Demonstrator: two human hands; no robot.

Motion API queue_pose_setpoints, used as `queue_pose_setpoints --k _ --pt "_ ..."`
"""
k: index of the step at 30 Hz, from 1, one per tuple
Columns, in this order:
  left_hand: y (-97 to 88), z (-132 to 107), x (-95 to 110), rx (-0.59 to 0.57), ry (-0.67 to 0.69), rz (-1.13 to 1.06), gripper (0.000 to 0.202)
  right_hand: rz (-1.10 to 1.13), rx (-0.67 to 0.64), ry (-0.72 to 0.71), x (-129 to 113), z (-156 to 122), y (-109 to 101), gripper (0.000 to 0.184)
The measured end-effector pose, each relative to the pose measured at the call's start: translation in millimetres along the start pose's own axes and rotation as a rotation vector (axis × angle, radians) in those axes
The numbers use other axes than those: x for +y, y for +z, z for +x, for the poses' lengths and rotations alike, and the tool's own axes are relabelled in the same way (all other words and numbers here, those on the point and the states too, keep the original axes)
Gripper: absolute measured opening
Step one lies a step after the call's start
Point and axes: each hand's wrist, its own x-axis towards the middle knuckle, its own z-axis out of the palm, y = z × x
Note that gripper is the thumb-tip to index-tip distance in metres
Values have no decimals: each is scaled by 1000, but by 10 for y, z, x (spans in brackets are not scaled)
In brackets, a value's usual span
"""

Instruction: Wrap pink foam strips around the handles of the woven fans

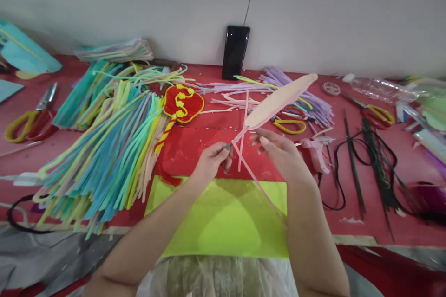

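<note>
Stem-wrapping seems in hand: below the phone (pixel 236 51), the left hand (pixel 214 158) pinches the stem (pixel 239 137) of a pink petal (pixel 278 103); the right hand (pixel 283 154), loosely open, is lower right of the phone; winding the pink strip (pixel 254 177) would need a steady pinch

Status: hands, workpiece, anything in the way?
Left hand pinching pink stem. Right hand open near it, contact unclear. Pale pink petal-shaped piece slanting up and right off the stem. Pink glue gun close beside right hand.
</note>
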Motion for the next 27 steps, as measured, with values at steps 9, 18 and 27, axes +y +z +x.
queue_pose_setpoints --k 9,18,27 --pt "-77 -9 13 -112 -47 -310 22 51 -52 92 136 21 187 33" --pt "-117 25 26 58 148 -93 21 235 109 -30 77 -58 353 34" --pt "-124 -15 -92 309 340 891 18 349 367 -180 87 -58 339 42"
